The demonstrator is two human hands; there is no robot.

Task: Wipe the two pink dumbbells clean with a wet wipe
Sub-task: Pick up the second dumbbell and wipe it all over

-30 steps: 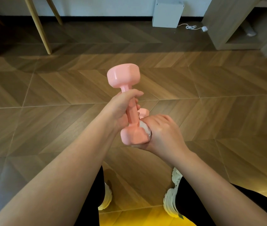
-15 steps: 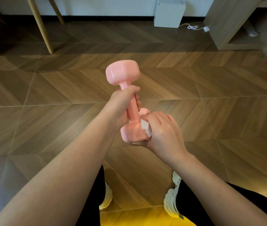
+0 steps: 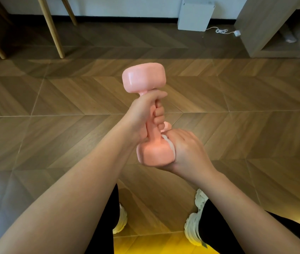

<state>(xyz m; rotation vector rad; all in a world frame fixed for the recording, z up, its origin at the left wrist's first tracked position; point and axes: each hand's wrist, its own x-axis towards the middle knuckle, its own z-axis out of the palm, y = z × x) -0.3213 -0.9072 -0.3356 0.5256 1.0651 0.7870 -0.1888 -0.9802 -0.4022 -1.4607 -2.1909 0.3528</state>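
Floor's chevron-pattern wood planks (image 3: 255,92). Sitting on it: a white box (image 3: 195,14) by the wall, a white cable (image 3: 220,31) trailing just beside it, slanted wooden legs (image 3: 53,32) far left, a wooden shelf unit (image 3: 261,24) far right, and white sneakers (image 3: 193,224) up close.

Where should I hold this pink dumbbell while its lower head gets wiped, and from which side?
The narrow handle, from the left, as the left hand grips it now. The pink dumbbell stands near upright, and the right hand holds the wet wipe against the lower head from the right.
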